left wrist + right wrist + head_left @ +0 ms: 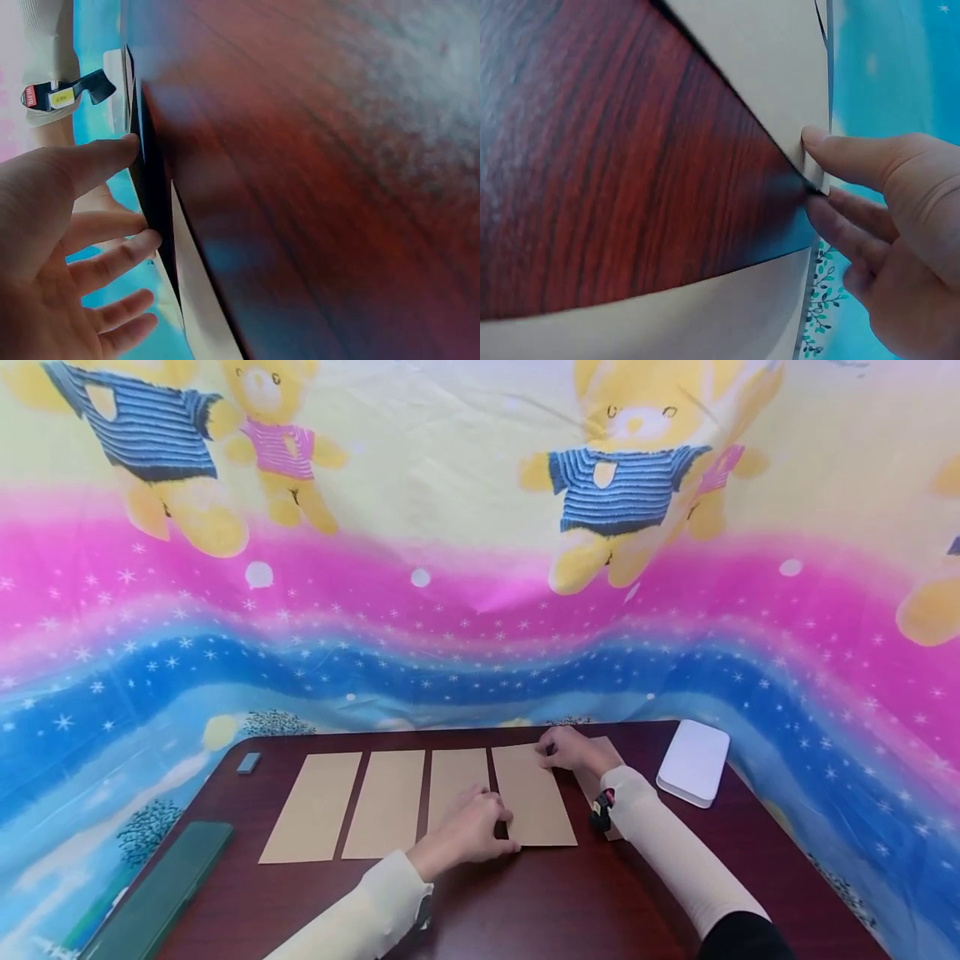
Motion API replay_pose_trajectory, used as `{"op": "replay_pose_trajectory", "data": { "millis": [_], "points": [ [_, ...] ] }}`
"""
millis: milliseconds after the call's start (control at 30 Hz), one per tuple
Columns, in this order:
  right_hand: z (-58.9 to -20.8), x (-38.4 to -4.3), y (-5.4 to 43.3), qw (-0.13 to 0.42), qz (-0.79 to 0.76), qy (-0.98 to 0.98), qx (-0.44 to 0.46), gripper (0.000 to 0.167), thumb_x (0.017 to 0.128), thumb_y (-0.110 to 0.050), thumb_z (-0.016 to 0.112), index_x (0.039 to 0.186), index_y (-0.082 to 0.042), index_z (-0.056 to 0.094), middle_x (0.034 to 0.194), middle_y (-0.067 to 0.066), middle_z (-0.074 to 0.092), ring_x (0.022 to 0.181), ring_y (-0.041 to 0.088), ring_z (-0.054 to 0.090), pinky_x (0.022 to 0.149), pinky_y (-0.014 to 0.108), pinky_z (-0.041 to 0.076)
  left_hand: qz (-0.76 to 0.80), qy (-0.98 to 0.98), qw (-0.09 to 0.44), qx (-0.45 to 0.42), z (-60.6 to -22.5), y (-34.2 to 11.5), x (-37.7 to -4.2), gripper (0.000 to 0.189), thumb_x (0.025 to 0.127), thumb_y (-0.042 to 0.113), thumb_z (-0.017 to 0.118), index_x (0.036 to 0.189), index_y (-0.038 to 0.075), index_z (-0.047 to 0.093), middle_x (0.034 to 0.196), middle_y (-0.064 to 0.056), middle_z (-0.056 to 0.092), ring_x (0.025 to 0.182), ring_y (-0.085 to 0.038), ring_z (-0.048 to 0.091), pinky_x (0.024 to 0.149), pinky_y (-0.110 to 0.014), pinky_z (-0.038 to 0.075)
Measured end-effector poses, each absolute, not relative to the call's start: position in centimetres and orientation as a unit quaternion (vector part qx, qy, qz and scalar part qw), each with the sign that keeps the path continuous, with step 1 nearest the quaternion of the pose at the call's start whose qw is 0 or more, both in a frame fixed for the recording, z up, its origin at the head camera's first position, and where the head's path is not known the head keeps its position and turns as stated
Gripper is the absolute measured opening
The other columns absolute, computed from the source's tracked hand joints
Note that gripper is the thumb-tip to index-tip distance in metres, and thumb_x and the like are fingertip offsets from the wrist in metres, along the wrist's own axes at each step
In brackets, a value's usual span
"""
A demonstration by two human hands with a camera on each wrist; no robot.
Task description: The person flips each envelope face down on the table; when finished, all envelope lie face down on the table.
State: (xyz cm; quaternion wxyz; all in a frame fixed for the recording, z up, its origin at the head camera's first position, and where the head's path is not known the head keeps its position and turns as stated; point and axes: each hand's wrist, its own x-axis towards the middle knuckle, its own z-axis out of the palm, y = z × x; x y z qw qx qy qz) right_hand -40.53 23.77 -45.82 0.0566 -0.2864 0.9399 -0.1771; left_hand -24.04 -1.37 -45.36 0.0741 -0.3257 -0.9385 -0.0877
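Observation:
Several brown kraft-paper rectangles stand in a row on the dark table. My right hand pinches the far right corner of the fourth kraft-paper sheet, thumb on top and fingers beneath in the right wrist view. At that sheet's near left corner is my left hand, its thumb and fingertips holding the edge. In the left wrist view this edge stands slightly above the table, with a dark gap below. The third sheet is partly covered by my left hand. A further sheet lies mostly hidden under my right forearm.
Two more sheets, the first and second, lie at left. A white rounded case sits at the far right. A long green box and a small blue-grey block are at left. A printed cloth hangs behind the table.

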Motion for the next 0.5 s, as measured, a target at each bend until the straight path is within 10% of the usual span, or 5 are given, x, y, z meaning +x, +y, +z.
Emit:
{"op": "replay_pose_trajectory", "data": {
  "millis": [267, 500],
  "points": [
    [-45.5, -40.2, 23.7, 0.045, -0.134, 0.952, -0.27, 0.027, 0.096, -0.024, 0.074, 0.119, -0.012, 0.078, 0.139, 0.015, 0.066, 0.136, 0.036, 0.056, 0.115, 0.068, 0.028, -0.053, -0.944, 0.068, -0.317, -45.5, -1.1, -24.1, 0.023, 0.084, 0.049, 0.08, 0.079, 0.026, 0.076, 0.092, 0.006, 0.07, 0.091, -0.016, 0.049, 0.081, -0.029, 0.043],
    [-43.7, -40.1, 26.6, 0.017, -0.163, 0.958, -0.235, 0.024, 0.098, -0.021, 0.07, 0.119, -0.014, 0.078, 0.136, 0.013, 0.068, 0.132, 0.038, 0.058, 0.114, 0.062, 0.038, -0.092, -0.946, 0.045, -0.309, -45.2, -0.1, -24.3, 0.026, 0.086, 0.049, 0.078, 0.094, 0.025, 0.081, 0.095, 0.005, 0.068, 0.092, -0.015, 0.05, 0.084, -0.03, 0.043]
  ]
}}
